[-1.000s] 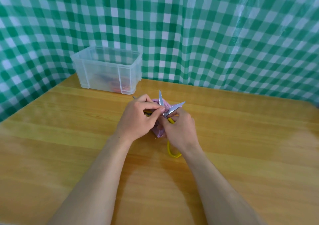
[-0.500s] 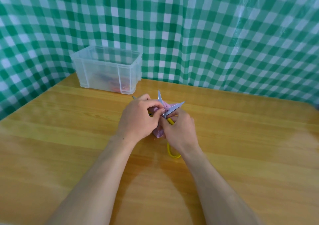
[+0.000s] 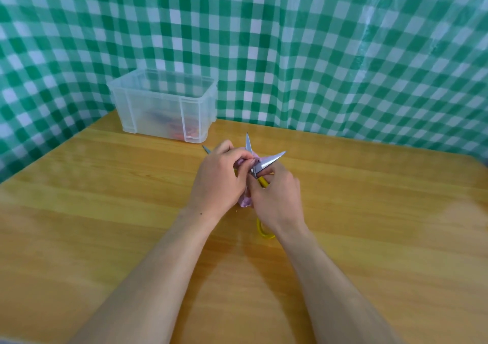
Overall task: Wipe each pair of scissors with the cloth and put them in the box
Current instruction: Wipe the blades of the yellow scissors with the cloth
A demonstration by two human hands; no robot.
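Just above the worktop (image 3: 105,211), the yellow-handled scissors (image 3: 267,162) lie between both hands, with the blades spread and pointing away from the person. The right hand (image 3: 277,201) has its fingers curled round the handle end. The left hand (image 3: 219,182) pinches the pink cloth (image 3: 244,202) onto a blade beside the pivot, so the wipe probably runs outward to the tip. The box (image 3: 158,116) stands farther off to the left, nearer the left hand.

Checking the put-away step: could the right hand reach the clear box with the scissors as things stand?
Probably yes. The box stands lidless beyond the right hand, nothing tall between. But the left hand pinches the cloth on a blade of the scissors and must let go first.
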